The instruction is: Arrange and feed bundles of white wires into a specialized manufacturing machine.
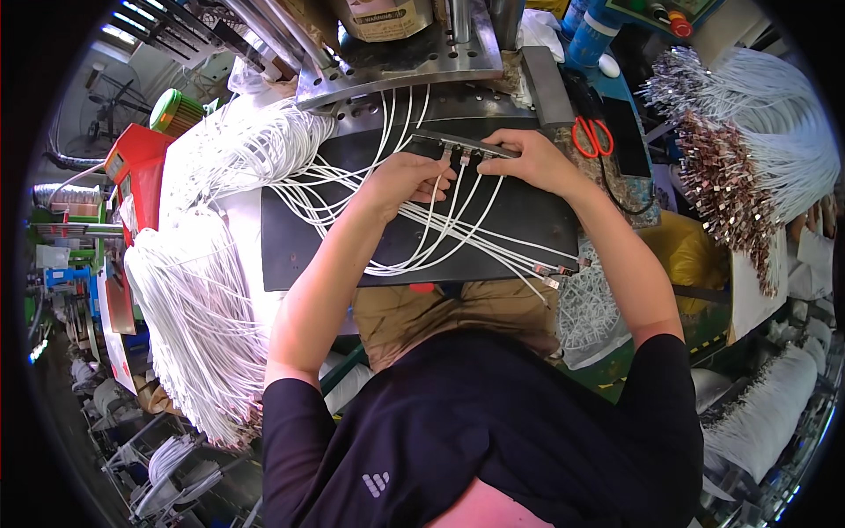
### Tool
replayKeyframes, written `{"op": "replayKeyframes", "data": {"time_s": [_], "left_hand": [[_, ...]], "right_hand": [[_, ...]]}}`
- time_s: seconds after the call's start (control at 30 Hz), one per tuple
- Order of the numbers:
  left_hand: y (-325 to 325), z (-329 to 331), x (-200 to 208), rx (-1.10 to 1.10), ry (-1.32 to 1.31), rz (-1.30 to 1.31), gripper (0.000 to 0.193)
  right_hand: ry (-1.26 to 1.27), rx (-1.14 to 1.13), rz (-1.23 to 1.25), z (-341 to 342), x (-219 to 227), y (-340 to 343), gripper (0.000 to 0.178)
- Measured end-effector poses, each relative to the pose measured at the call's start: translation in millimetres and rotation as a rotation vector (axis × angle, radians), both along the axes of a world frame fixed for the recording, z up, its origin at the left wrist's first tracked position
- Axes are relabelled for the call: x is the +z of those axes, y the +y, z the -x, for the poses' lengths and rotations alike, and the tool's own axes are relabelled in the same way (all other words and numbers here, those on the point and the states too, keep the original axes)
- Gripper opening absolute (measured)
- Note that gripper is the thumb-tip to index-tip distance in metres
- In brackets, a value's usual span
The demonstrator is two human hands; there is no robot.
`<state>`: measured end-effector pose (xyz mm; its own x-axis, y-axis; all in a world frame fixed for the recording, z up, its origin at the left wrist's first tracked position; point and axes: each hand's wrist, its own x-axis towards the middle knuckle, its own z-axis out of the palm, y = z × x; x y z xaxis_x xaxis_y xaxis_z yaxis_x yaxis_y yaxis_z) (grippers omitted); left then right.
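Observation:
Over the black work surface, my two hands meet at a narrow dark metal bar with several cable ends set along its near side. My left hand is closed, thumb and fingers pinching a white cable just behind its connector at the bar. Closed round the bar's right end is my right hand, thumb on the near side. A metal connector sits at the bar between the hands. White cables loop from the bar toward me, and several loose connector ends lie at the surface's right front edge.
A metal press plate stands just beyond my hands. Bundles of white cables fill the left side. Red-handled scissors lie to the right, near a large hanging cable bundle. A clear bag of small pieces is by my right forearm.

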<state>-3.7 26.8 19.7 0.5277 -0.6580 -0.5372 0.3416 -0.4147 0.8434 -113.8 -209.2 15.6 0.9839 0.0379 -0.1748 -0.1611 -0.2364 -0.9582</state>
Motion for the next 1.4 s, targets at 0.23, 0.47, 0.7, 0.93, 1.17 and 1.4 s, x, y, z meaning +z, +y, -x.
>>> {"op": "replayKeyframes", "data": {"time_s": [0.23,0.47,0.7,0.93,1.17,1.4], "left_hand": [[1,4,-1,0.024,-0.015,0.043,0.035],[4,8,22,-0.263,-0.355,-0.187,0.037],[4,-39,29,0.354,-1.159,-0.052,0.047],[-20,-72,-6,0.108,0.035,0.112,0.047],[-8,-50,8,0.137,-0.069,0.173,0.037],[73,0,92,-0.091,-0.937,0.248,0.023]], "right_hand": [[-0.019,0.035,0.013,0,0,1,0.030],[-0.183,-0.001,0.323,0,4,2,0.022],[-0.778,-0.196,0.884,-47,-5,-5,0.020],[-0.871,-0.456,1.338,-190,-28,-41,0.032],[-0.758,-0.453,1.296,-245,-35,-61,0.034],[-0.769,-0.426,1.227,-250,-38,-66,0.036]]}}
